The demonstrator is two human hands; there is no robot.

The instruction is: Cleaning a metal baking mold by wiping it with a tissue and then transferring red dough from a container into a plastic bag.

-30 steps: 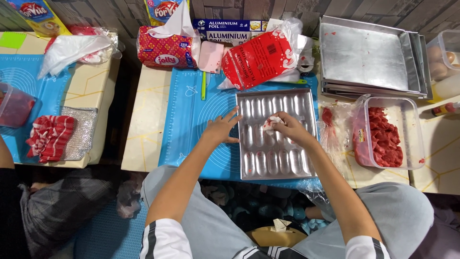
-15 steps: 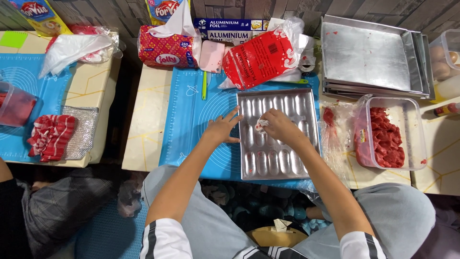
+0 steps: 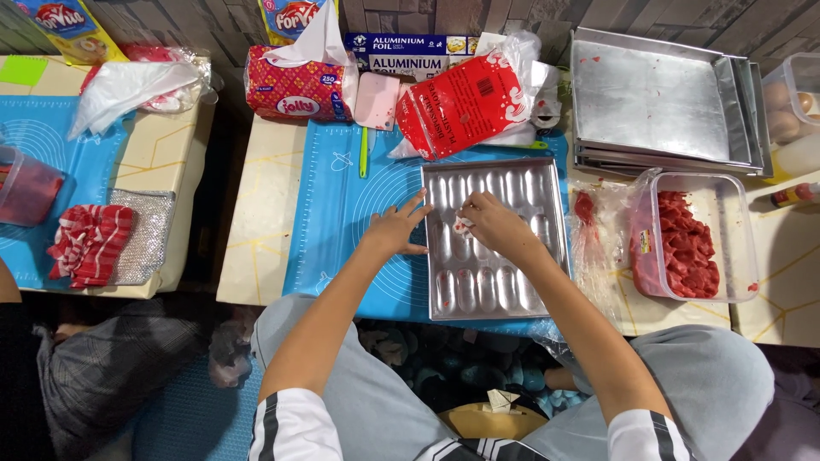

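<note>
Tray: our left hand point(image 3: 395, 232) lies flat, fingers spread, steadying the mould tray point(image 3: 495, 239) at nine o'clock.
Wipe: our right hand point(image 3: 495, 226) pinches a white wad point(image 3: 462, 224) over the upper cavities; lower rows look untouched.

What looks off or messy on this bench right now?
Red smears dot the top tray of the stacked flat metal trays, and a red blob sits on the crumpled clear plastic sheet beside the clear plastic tub of red pieces. The silver moulded baking tray lies square.
</note>
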